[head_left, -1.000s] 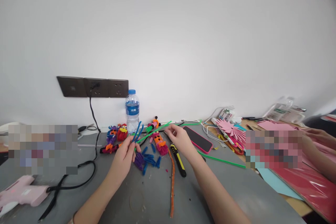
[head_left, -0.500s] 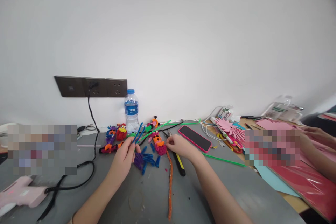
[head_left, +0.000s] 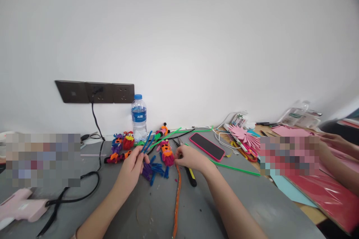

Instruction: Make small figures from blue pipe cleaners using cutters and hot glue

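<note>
My left hand [head_left: 135, 162] is closed around blue pipe cleaners [head_left: 147, 142], whose ends stick up past the fingertips. My right hand [head_left: 188, 157] pinches the top end of a long orange strip [head_left: 176, 198] that runs down the grey table toward me. Beside those fingertips lies a small pipe-cleaner doll [head_left: 167, 153] in orange and magenta. Short blue pipe-cleaner pieces [head_left: 157, 168] and a purple bundle [head_left: 147, 171] rest between my hands. Pliers with yellow and black handles [head_left: 192, 177] lie partly hidden under my right hand.
More dolls [head_left: 117, 143] lie at the left by a water bottle [head_left: 138, 117]. A pink-edged phone [head_left: 207, 146] and green pipe cleaners [head_left: 238, 168] are on the right. A pink glue gun [head_left: 24, 205] with its cord sits left. Another person's hands [head_left: 336, 143] are far right.
My right hand has shifted slightly left and toward me, and the orange strip has swung left with it. My left hand keeps its hold on the blue pipe cleaners. The view has turned slightly.
</note>
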Available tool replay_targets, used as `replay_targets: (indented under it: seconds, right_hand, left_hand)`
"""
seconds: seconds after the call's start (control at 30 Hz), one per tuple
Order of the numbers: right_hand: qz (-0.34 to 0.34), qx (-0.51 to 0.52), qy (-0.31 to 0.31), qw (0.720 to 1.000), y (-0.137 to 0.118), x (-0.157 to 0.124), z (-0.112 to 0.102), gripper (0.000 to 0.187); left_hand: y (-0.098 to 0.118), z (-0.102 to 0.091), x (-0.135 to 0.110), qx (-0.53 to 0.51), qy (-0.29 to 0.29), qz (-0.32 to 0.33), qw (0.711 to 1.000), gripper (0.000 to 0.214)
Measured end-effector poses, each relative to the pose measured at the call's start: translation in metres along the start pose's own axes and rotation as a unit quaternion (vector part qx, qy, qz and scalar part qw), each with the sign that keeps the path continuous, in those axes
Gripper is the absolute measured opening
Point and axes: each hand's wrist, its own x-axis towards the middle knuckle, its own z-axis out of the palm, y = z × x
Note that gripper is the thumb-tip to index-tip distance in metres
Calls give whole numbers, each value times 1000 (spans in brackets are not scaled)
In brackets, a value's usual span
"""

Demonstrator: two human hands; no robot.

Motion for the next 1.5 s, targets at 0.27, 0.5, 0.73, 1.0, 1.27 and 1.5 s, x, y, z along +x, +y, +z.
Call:
replay_targets:
  seconds: [0.27, 0.5, 0.73, 1.0, 1.27, 1.5]
  right_hand:
    - [32, 46, 35, 998, 1, 3, 0, 20]
    - [15, 205, 86, 975, 17, 12, -19, 12]
    - [-31, 527, 14, 849, 9, 10, -24, 40]
    - [-47, 628, 45, 776, 5, 17, -11, 45]
    - [-53, 490, 101, 864, 9, 30, 4, 29]
    - [-188, 441, -17, 877, -21, 10, 5, 36]
  left_hand:
    - [2, -1, 0, 5, -5, 0, 1000, 28]
    - [4, -2, 0, -5, 7, -3, 1000, 29]
    - [4, -2, 0, -16, 15, 10, 1000, 29]
    - [11, -4, -2, -61, 86, 36, 994, 28]
    - [9, -4, -2, -68, 78, 49, 993, 26]
    - [0, 1, -1, -32, -65, 22, 997, 28]
